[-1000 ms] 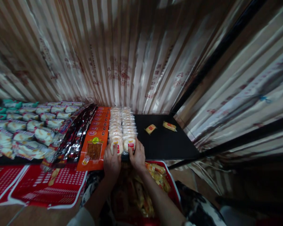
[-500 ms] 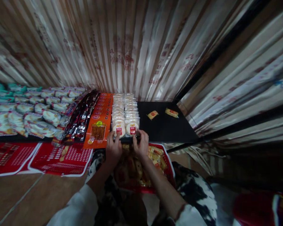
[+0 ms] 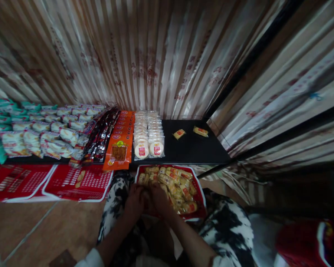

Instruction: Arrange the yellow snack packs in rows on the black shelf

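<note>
My left hand and my right hand are close together over the near left part of a red basket with a white rim. Their fingers point down into it and are too dark and blurred to make out; whatever may be between them is hidden. Yellow-wrapped snack packs fill the basket, which sits between my knees. Just beyond, on a black shelf, stand two rows of round white crackers in clear wrappers, and neither hand touches them. Two small yellow packs lie apart to their right.
Left of the crackers are orange snack bags, dark shiny packs, white packs and green packs. Red baskets stand below the shelf at left. Striped plastic sheeting hangs behind, with a dark pole at right.
Both hands have left the front crackers on the shelf and come down and back into the basket. The cracker rows now stand untouched.
</note>
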A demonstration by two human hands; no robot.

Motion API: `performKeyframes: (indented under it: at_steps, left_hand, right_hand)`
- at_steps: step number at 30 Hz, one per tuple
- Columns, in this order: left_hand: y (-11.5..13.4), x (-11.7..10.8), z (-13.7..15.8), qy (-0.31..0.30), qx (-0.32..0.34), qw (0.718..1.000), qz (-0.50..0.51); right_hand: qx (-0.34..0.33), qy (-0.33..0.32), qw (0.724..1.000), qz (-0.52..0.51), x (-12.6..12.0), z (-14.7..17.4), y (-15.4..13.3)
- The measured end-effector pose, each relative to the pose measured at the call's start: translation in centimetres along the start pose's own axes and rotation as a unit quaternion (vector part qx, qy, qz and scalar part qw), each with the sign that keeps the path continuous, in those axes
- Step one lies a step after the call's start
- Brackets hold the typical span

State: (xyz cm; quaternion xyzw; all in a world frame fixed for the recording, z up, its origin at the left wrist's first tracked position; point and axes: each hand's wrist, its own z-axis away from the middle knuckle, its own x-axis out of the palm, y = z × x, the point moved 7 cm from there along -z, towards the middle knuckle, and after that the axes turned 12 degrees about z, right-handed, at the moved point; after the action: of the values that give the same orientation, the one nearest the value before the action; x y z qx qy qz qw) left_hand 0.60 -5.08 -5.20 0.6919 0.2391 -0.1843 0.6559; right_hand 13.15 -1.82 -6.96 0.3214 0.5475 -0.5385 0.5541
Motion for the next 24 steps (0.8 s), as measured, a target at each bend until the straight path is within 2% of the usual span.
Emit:
performKeyframes:
  at_steps: [4,8,13,19,24]
  left_hand:
    - [0.4,-1.4,-0.9,0.046,0.023,0.998,0.032]
    - [0.7,-2.2,-1.9,0.078,0.029,0.996,0.044]
    - [1.7,-2.5,-3.1,0.066,0.004,0.996,0.057]
    - [4.5,-3.3,-4.5,0.111,0.061,0.991,0.048]
    - [6.6,-2.8,-5.4,0.139,0.100,0.985,-0.014]
  right_hand:
    - [-0.017,0.089,0.992,-0.086,-1.8,0.1,1.1]
    - [0.000,0.098,0.971,-0.220,-3.7,-0.5,2.7]
    - [0.038,0.142,0.942,-0.303,-7.5,-1.7,4.2]
    - [0.016,0.158,0.940,-0.303,-11.8,-3.3,3.0]
    - [0.001,0.160,0.945,-0.285,-13.5,-5.0,1.3]
